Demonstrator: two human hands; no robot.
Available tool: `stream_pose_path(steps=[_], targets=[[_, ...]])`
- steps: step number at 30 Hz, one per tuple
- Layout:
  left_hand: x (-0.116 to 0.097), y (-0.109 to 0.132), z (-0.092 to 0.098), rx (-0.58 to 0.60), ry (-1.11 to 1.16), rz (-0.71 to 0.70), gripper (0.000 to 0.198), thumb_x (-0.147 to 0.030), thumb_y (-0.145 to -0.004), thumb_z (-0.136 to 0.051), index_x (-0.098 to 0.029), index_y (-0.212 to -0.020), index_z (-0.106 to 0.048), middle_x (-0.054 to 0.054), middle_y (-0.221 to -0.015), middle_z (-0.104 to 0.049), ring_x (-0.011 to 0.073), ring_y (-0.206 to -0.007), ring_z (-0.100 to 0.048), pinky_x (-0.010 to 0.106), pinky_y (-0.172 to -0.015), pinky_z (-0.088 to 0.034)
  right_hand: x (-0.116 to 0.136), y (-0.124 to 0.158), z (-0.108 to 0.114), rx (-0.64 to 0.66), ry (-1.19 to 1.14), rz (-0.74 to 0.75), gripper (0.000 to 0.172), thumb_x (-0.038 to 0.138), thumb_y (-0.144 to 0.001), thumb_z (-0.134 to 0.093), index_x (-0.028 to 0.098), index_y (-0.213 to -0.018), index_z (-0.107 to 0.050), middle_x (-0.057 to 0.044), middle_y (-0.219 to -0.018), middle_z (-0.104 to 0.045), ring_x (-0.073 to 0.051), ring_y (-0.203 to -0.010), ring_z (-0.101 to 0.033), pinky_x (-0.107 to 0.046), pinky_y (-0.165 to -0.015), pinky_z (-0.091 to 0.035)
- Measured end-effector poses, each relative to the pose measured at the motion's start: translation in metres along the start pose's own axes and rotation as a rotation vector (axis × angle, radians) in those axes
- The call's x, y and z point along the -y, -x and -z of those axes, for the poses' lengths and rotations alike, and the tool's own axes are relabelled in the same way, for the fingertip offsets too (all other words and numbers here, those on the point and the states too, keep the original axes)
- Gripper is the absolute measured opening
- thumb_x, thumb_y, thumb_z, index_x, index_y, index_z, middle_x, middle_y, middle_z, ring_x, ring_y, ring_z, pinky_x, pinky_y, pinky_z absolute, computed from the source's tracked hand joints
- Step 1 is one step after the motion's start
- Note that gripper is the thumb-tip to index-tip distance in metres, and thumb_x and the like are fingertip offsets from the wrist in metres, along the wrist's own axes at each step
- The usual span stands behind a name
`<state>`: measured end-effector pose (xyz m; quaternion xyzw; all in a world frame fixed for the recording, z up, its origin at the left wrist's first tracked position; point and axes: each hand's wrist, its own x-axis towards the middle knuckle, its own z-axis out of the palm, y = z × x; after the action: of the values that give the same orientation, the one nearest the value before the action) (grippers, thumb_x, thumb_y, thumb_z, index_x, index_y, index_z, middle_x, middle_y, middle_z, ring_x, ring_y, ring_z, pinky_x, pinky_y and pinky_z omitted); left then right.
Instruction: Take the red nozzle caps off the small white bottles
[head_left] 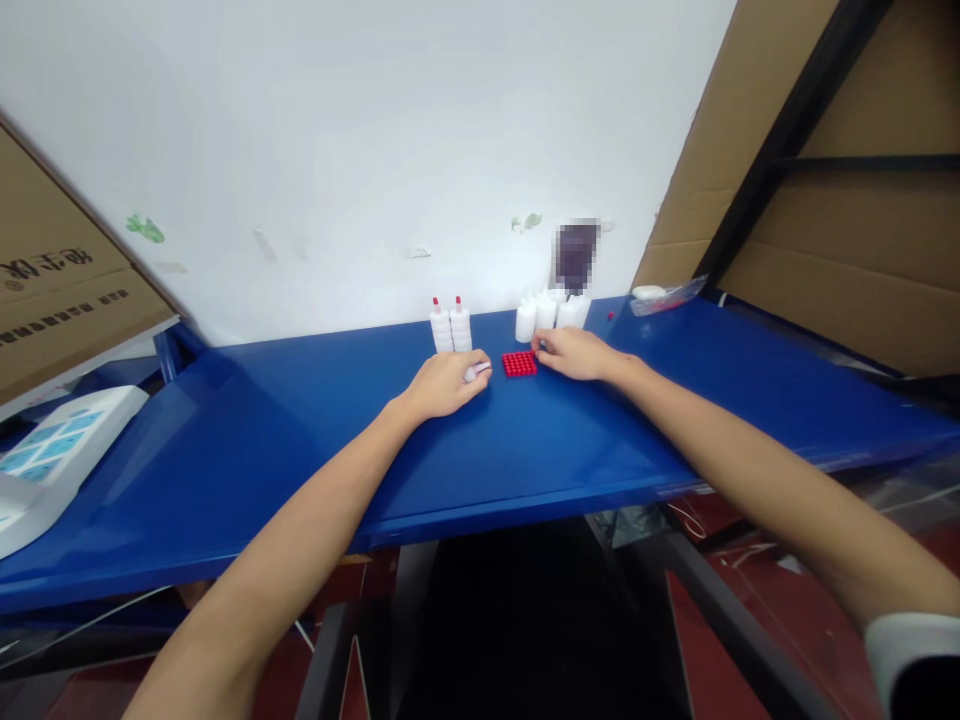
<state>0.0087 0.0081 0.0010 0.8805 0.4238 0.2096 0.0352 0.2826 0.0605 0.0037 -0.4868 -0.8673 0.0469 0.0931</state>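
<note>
My left hand [450, 384] is closed around a white plastic bottle [476, 372]; most of the bottle is hidden by the fingers. Just behind it stand two white squeeze bottles [451, 328] with ribbed sides and red tips, upright and side by side. To the right lies a compact block of small red caps [519, 364] set in rows. My right hand [571, 353] is at the right edge of this block, thumb and fingers pinched on what looks like a red cap. Several white bottles without red tips [546, 312] stand right behind that hand.
The blue table [300, 440] runs along a white wall [375, 150]. A white device with blue panels [56, 450] sits at the left, below a cardboard box [67, 270]. Toward the back right are a clear plastic bag [667, 297] and a loose red cap [611, 315].
</note>
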Motion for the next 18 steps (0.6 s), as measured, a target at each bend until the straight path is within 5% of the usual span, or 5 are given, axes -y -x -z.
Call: stream_pose_path(steps=[18], targets=[[-0.0015, -0.0005, 0.0007, 0.014, 0.000, 0.016, 0.031, -0.040, -0.098, -0.046, -0.023, -0.109, -0.070, 0.004, -0.100, -0.077, 0.0255, -0.089, -0.071, 0.034, -0.077, -0.049, 0.0002, 0.0006, -0.0004, -0.011, 0.005, 0.001, 0.019, 0.030, -0.093, -0.050, 0.021, -0.105, -0.063, -0.006, -0.087, -0.069, -0.020, -0.073, -0.057, -0.030, -0.062, -0.030]])
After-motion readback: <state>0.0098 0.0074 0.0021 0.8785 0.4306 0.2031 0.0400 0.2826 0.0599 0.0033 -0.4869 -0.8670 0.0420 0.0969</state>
